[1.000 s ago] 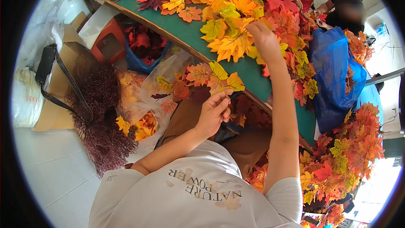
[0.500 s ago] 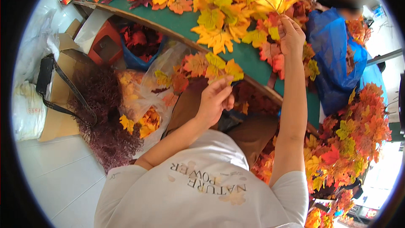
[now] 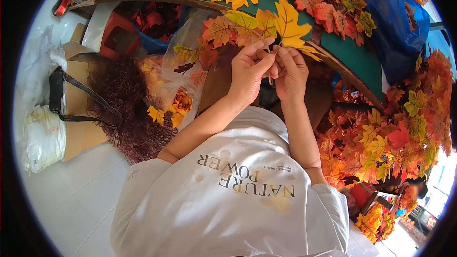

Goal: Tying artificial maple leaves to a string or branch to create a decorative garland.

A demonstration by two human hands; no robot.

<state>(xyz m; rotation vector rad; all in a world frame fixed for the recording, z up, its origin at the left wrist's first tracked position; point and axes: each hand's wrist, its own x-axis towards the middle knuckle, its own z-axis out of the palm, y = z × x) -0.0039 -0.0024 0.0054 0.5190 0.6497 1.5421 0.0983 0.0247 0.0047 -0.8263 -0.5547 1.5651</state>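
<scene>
Left hand: the left hand [image 3: 250, 69] is closed, its thumb and fingertips pinched on the stems of a bunch of leaves [image 3: 228, 31] — orange, red and yellow-green artificial maple leaves that fan out up and to the left of the knuckles.
Right hand: the right hand [image 3: 291, 71] is closed too, fingertips pinched on the stem of a yellow leaf [image 3: 289, 26], which stands upright above both hands.
How the hands sit: fingertips touching, the two stems brought together between them, just in front of the person's chest.
Where the leaves are: held in the air just off the near edge of the green table [image 3: 354, 57], not resting on it; the yellow leaf's tip overlaps the table's edge as seen from above.
Table top: loose leaves [image 3: 333, 7] in red, orange and yellow lie scattered along the far side and towards the right end.
Right of the person: a big heap of leaf branches [image 3: 395, 133] sits below the table's right end — orange and yellow mostly.
Beyond the right end: a blue plastic bag [image 3: 392, 24], partly behind the table.
Left, on the floor: a dark red twiggy bundle [image 3: 126, 104], a clear plastic bag [image 3: 178, 78] with more leaves in it, and a cardboard box [image 3: 78, 114] with a black strap [image 3: 83, 90] lying across it.
Far left: a white bag [image 3: 43, 135] beside the box.
</scene>
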